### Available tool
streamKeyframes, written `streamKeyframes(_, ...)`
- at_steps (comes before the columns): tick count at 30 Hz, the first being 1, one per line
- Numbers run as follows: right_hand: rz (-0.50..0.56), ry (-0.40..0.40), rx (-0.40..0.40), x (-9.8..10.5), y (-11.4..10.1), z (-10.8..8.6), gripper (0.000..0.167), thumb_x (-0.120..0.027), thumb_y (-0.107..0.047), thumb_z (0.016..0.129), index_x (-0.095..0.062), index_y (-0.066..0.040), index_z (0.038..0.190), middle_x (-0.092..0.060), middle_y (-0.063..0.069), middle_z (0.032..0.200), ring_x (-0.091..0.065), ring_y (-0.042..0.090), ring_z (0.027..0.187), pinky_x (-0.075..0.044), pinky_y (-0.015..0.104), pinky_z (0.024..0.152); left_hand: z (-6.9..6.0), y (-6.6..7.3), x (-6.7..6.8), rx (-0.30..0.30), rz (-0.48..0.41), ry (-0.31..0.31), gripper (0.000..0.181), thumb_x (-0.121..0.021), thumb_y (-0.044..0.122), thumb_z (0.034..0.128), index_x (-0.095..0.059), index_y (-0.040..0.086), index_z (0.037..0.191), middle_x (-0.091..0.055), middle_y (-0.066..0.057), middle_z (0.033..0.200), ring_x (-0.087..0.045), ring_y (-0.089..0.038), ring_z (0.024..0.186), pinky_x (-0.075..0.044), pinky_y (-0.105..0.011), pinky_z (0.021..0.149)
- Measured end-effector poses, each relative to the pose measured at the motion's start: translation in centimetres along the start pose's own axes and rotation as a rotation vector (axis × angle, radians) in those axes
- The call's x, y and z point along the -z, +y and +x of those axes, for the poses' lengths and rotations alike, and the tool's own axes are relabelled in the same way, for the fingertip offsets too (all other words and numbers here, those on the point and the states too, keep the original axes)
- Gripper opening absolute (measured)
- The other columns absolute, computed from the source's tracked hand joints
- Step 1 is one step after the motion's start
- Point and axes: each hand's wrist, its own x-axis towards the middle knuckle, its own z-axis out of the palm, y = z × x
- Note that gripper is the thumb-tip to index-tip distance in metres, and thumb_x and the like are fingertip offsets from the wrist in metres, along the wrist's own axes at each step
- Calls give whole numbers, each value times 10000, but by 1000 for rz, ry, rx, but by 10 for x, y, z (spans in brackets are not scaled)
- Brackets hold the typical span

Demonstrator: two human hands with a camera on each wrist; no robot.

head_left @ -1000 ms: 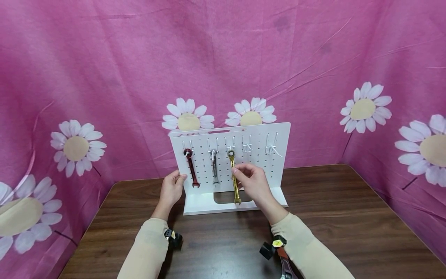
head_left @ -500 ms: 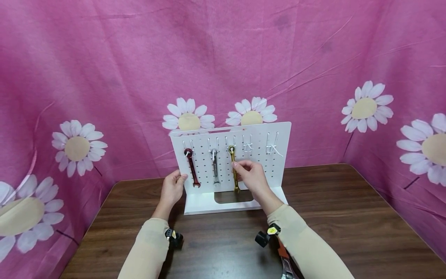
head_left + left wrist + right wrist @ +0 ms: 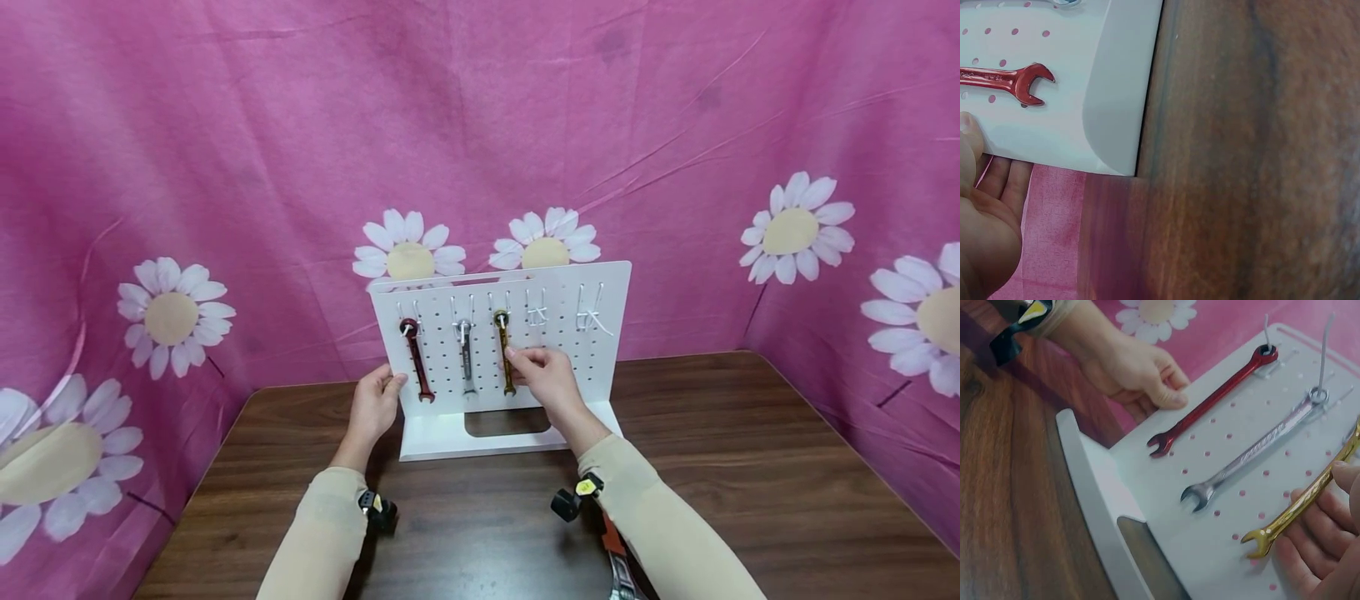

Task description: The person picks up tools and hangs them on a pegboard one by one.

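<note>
Pinching with its fingers, the right hand (image 3: 553, 385) holds a near-vertical gold metal wrench (image 3: 1296, 508), open end down; the left hand (image 3: 375, 404) grips a white perforated board (image 3: 486, 367)

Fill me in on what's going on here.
A person's right hand pinches a gold wrench, its ring end at the third hook from the left on a white pegboard. The left hand grips the board's left edge. A red wrench and a silver wrench hang beside it; the two rightmost hooks hold nothing. An orange-handled tool lies partly hidden by the right sleeve.
</note>
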Motion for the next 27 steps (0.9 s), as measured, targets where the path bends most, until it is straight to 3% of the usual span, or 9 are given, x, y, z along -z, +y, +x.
streamKeyframes(4,18,15,8,4,6,-1,317,-709,-261,1070,-772,13,1216,-801,188,1172,-796,272,1020,-620,457,1005,2,0,-1,-5,2,5,190,-653,121,1083,-735,-39,1022,-372,61,596,-287,3,482,-229,-228,487)
streamKeyframes(12,13,5,54,17,12,-10,285,-667,-213,1092,-765,8,1242,-813,166,1155,-804,253,1069,-627,429,994,1,1,-2,13,-3,1,184,-647,128,1090,-726,-24,1023,-362,57,594,-297,-68,503,-235,-231,487)
streamKeyframes(16,-8,-2,91,28,12,-17,295,-665,-215,1093,-759,15,1251,-809,173,1171,-805,220,1039,-636,381,964,0,1,-2,12,6,5,189,-651,133,1089,-721,-25,1013,-361,56,601,-298,-72,508,-234,-228,494)
streamKeyframes(23,-88,-21,137,48,12,-35,289,-675,-205,1088,-764,45,1202,-818,165,1124,-794,165,954,-638,360,935,0,0,-1,21,-5,-5,194,-642,121,1092,-757,-30,1132,-389,66,597,-302,-61,517,-244,-227,498)
streamKeyframes(27,-90,-35,151,58,12,-45,305,-683,-200,1083,-748,68,1212,-817,171,1111,-791,152,933,-638,316,910,0,0,-1,17,-6,-6,194,-640,125,1093,-748,-36,1091,-384,66,587,-301,-59,501,-241,-226,488)
